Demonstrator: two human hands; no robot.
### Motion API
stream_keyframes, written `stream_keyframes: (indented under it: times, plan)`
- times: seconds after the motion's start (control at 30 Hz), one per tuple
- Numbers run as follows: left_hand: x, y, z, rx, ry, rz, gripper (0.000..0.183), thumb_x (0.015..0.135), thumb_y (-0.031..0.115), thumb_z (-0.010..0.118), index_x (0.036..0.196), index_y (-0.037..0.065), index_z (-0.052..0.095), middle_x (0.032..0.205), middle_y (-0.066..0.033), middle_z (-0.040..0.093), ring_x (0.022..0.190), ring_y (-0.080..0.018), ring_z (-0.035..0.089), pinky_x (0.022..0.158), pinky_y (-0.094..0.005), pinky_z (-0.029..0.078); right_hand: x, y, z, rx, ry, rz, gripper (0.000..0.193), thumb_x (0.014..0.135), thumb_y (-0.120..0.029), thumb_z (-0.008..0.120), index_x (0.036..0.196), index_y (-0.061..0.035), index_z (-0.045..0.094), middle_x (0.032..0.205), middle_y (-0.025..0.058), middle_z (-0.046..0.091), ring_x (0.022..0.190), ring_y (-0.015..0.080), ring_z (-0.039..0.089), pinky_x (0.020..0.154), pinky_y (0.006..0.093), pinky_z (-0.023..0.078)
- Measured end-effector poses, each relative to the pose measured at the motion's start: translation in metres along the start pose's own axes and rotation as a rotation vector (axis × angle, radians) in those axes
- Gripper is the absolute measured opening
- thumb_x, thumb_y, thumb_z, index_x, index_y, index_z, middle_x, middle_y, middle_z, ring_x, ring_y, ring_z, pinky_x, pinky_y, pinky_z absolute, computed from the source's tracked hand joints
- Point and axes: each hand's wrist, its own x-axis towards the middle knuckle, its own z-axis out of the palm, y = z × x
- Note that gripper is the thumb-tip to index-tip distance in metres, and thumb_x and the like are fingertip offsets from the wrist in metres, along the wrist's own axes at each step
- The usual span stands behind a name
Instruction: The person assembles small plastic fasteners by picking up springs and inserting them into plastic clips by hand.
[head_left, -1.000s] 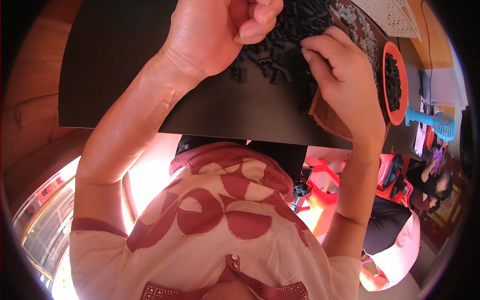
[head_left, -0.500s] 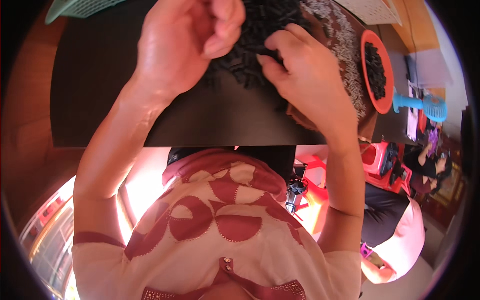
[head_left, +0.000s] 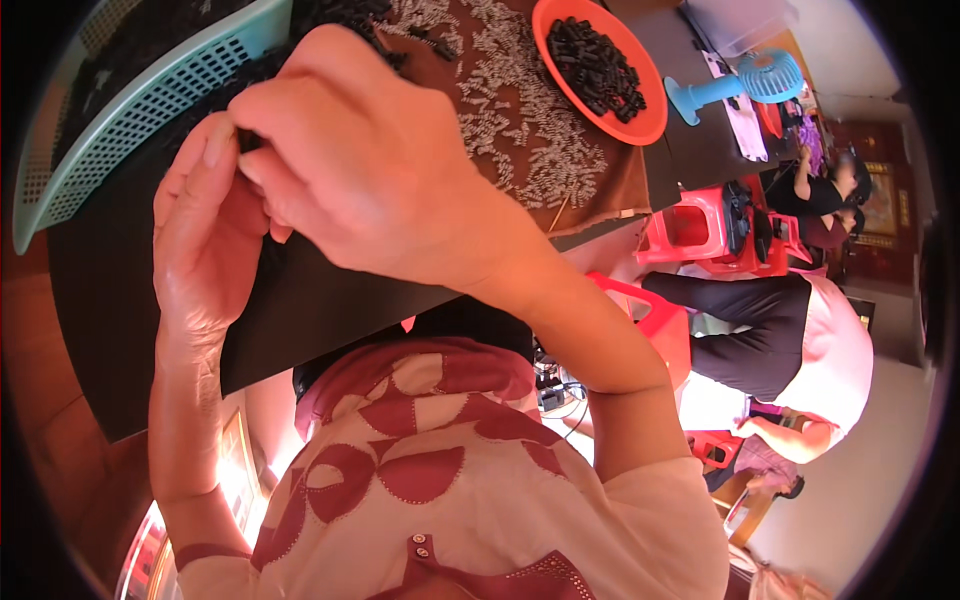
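Over the dark table, my left hand [head_left: 205, 230] and my right hand [head_left: 365, 165] meet fingertip to fingertip. My right hand reaches across to the left, thumb and finger pinched together. Curled fingers close my left hand, palm toward the right hand. A small dark bit shows between the fingertips, too hidden to name. Behind the hands lies a heap of short black pieces [head_left: 345, 12], partly covered by my right hand. Small silvery pieces [head_left: 550, 150] are spread over a brown cloth [head_left: 622, 188] to the right.
A teal perforated basket [head_left: 150, 125] stands at far left on the dark table [head_left: 310, 325]. An orange-red bowl [head_left: 650, 118] of black tube-like pieces [head_left: 595, 70] sits back right, beside a blue fan [head_left: 770, 76]. Red stools [head_left: 695, 225] and a person in pink [head_left: 835, 350] are beyond the table's right side.
My right hand has left the black heap and moved left to meet my left hand. The view has turned, bringing the bowl, silvery pieces and teal basket further in.
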Motion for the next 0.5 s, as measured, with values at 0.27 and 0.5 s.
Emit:
stream_keyframes:
  times: [0.27, 0.5]
  plan:
    - [-0.002, 0.006, -0.012, -0.026, -0.146, -0.046, 0.028, 0.100, 0.025, 0.047, 0.106, -0.001, 0.055, 0.078, -0.0025, 0.056, 0.060, -0.0098, 0.047, 0.051, -0.0234, 0.035, -0.002, -0.002, -0.014, 0.261, -0.087, 0.121, 0.015, 0.079, -0.009, 0.066, 0.091, -0.0047, 0.058, 0.081, 0.0090, 0.051, 0.062, 0.0250, 0.057, 0.048, 0.0350, 0.047]
    - [-0.004, 0.005, -0.008, 0.009, -0.144, -0.111, 0.030, 0.100, 0.027, 0.049, 0.103, -0.002, 0.058, 0.074, -0.0025, 0.056, 0.059, -0.0084, 0.046, 0.050, -0.0222, 0.033, -0.010, -0.012, -0.015, 0.187, -0.017, 0.087, 0.009, 0.079, -0.008, 0.065, 0.087, -0.0070, 0.060, 0.071, 0.0046, 0.049, 0.054, 0.0236, 0.053, 0.043, 0.0342, 0.042]
